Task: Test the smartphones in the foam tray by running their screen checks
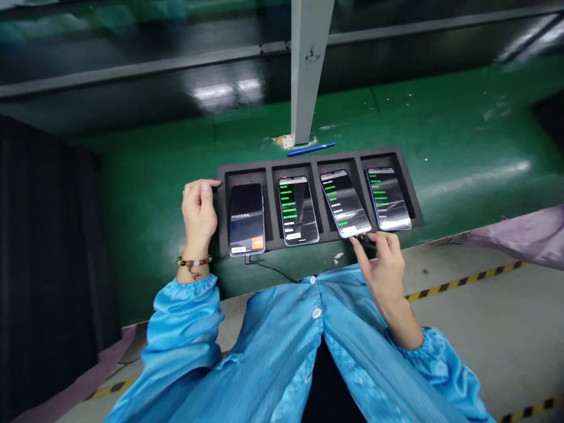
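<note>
Toward near edge of tray [269, 205], third compartment from left: tilted phone [346, 202], lower end touched by right hand [383, 264], fingers close together, grip unclear. Left hand [198, 214] curled onto tray's left rim. Blue pen [311, 149] just beyond far edge.

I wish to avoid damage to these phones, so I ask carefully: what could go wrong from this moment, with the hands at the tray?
1. The third phone lies askew in the tray, with its near end over the rim at the right hand. A push might slide it out.
2. The cable at the first phone trails toward the smock. It could snag and drag that phone.
</note>
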A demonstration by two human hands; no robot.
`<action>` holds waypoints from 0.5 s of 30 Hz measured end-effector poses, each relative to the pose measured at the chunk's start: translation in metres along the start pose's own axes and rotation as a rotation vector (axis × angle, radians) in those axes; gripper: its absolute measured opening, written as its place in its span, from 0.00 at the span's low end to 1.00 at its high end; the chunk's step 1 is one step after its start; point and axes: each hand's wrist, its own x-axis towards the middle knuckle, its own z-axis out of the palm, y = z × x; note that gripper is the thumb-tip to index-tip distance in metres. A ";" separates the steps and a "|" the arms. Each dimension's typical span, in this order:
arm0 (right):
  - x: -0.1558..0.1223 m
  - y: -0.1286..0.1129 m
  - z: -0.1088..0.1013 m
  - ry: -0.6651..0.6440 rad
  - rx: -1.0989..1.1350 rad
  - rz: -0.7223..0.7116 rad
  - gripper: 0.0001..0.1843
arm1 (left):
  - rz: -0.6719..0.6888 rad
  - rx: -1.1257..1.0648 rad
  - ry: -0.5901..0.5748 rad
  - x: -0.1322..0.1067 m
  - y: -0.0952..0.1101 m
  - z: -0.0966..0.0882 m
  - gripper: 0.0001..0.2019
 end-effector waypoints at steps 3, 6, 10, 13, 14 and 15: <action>-0.002 -0.002 -0.005 -0.069 -0.014 0.012 0.13 | -0.003 -0.015 -0.005 0.001 -0.001 0.000 0.28; -0.003 -0.002 -0.002 -0.116 0.017 0.014 0.12 | 0.000 -0.035 -0.007 0.001 -0.003 0.000 0.28; -0.004 -0.003 0.006 -0.087 0.030 -0.032 0.13 | 0.002 -0.047 -0.009 0.000 -0.002 0.000 0.28; -0.004 -0.004 -0.013 -0.125 0.073 -0.037 0.14 | 0.000 -0.051 -0.012 -0.001 -0.001 0.000 0.27; -0.002 -0.002 -0.027 -0.163 0.096 -0.036 0.13 | -0.001 -0.050 -0.016 -0.001 -0.001 0.000 0.27; 0.000 0.002 -0.044 -0.199 0.111 -0.034 0.13 | -0.005 -0.048 -0.018 -0.001 -0.001 0.000 0.27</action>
